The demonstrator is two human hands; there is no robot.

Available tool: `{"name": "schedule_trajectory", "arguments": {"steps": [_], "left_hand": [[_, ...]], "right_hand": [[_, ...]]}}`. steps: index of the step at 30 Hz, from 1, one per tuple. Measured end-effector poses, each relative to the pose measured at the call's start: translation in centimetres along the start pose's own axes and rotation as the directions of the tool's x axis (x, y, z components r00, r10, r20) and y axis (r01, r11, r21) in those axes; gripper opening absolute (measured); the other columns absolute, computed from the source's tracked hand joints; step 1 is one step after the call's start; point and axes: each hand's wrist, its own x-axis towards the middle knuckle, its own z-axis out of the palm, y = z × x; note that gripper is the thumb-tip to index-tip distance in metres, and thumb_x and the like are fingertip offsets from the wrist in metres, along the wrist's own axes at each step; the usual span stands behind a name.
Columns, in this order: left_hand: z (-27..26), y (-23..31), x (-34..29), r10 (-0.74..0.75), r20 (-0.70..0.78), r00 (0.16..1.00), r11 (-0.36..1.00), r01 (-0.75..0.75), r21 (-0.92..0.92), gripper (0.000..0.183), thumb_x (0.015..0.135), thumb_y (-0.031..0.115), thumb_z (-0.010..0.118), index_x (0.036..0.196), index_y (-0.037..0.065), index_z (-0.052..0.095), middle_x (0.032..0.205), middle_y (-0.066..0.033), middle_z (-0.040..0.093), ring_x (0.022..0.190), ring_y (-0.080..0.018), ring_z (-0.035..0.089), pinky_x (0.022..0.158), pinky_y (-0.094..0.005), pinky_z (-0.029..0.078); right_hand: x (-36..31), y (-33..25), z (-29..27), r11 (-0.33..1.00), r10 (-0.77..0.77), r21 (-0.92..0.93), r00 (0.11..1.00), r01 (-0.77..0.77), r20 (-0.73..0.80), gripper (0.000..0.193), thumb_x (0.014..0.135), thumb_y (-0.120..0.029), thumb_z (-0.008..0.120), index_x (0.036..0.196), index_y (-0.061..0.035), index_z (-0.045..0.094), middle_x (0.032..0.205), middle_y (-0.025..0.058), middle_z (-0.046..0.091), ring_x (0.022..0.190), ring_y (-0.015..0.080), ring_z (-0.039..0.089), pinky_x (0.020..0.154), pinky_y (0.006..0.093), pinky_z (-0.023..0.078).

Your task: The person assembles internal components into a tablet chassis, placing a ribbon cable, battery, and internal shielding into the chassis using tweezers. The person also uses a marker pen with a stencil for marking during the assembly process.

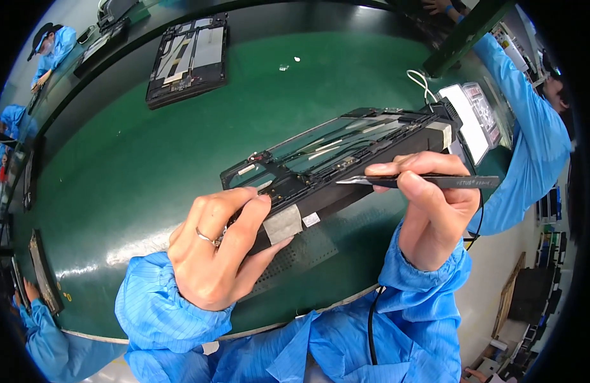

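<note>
A long black electronic device housing (320,171) with glassy panels, thin strips and circuit parts on top lies on a thick black block (397,153) in front of me. Pale tape (283,224) is stuck on the block's near side. My left hand (221,246), with a ring on one finger, grips the left end, fingers on top and thumb against the near side. In my right hand (429,191) is a pair of dark tweezers (445,182), held between thumb and fingers. Their silvery tips point left, close to the housing's near edge; I cannot tell whether they touch it.
Another stack of black housings (190,57) sits at the far left of the green table (180,140). A white box-shaped item (464,121) with a cable stands at the right. People in blue sleeves (528,127) work on both sides, and a green post (467,38) rises far right.
</note>
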Motion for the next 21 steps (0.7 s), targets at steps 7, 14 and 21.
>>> {"name": "schedule_trajectory", "arguments": {"steps": [7,14,21], "left_hand": [[0.3,0.1,0.5,-0.036,0.064,0.997,0.999,0.037,-0.018,0.05,0.051,0.002,0.072,0.095,-0.001,0.049,0.089,-0.0176,0.054,0.077,-0.0299,0.055,0.064,-0.0327,0.047],[0.7,0.2,1.0,-0.021,0.073,0.997,0.999,0.023,-0.023,0.05,0.05,0.002,0.072,0.095,-0.002,0.049,0.089,-0.018,0.053,0.076,-0.03,0.055,0.064,-0.0331,0.047],[1.1,0.3,1.3,-0.026,0.088,0.996,0.999,0.028,-0.026,0.05,0.05,0.002,0.072,0.094,-0.002,0.049,0.089,-0.0182,0.053,0.076,-0.03,0.055,0.064,-0.0332,0.047]], "right_hand": [[0.4,-0.4,0.0,0.995,0.104,0.002,0.994,-0.104,0.013,0.009,0.069,0.005,0.055,0.078,0.0054,0.055,0.077,0.0149,0.059,0.072,0.018,0.057,0.068,0.0254,0.044],[0.7,0.0,0.0,0.973,0.018,-0.228,0.999,-0.026,-0.038,0.013,0.065,0.001,0.05,0.076,0.0054,0.052,0.07,0.0135,0.05,0.063,0.0282,0.059,0.052,0.0288,0.049],[0.7,-0.1,-0.8,0.992,0.074,-0.105,0.997,-0.075,-0.014,0.007,0.069,0.003,0.056,0.076,0.0043,0.056,0.077,0.0115,0.06,0.071,0.0147,0.055,0.065,0.0235,0.042]]}}
